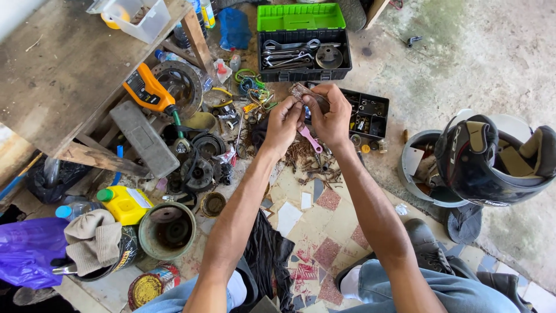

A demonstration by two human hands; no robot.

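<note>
Both hands up over the rusty nail pile (301, 156), left hand (282, 123) and right hand (331, 119) pinching a small rusty metal part (306, 93) between them, pink-handled tool (311, 139) hanging from right; looks mid-inspection, needs steady grip.

Rough concrete floor (498, 52), patched with broken tile pieces (324, 232) near the bottom. Cluttered with an open black toolbox with a green lid (301, 43), a black parts tray (368, 113), a heap of rusty screws (301, 156), a yellow jug (124, 203), a rusty tin (147, 287) and a dark helmet (492, 156). Wooden workbench (63, 64) parked at the left, legs down among old metal discs (197, 168).
</note>
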